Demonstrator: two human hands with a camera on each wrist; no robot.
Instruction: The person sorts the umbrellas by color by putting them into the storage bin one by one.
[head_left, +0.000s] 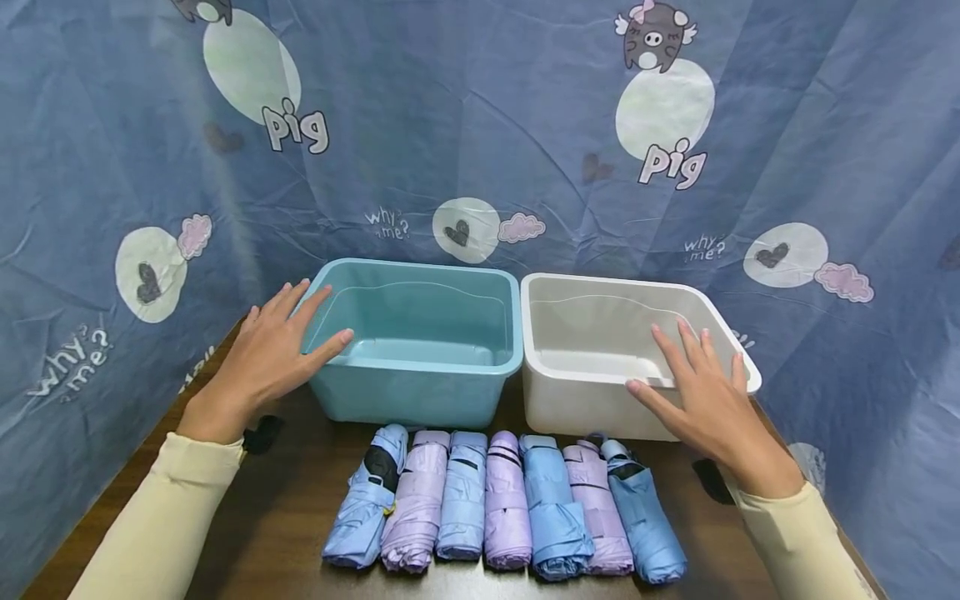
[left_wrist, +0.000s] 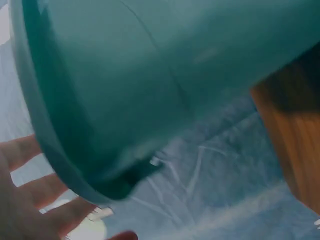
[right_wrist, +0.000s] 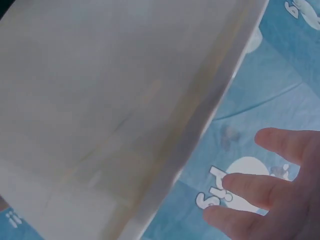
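A blue cloth [head_left: 480,125] hangs behind both hands. The teal bin [head_left: 420,392] sits right by the left hand [head_left: 266,362], whose flat, wide fingers rest on its rim. The white bin [head_left: 570,400] is under the right hand [head_left: 708,404], flat and wide too. Seven folded umbrellas [head_left: 506,508] lie between the arms.

Teal bin [head_left: 420,392], white bin [head_left: 577,400]

even light, blurry wrist views
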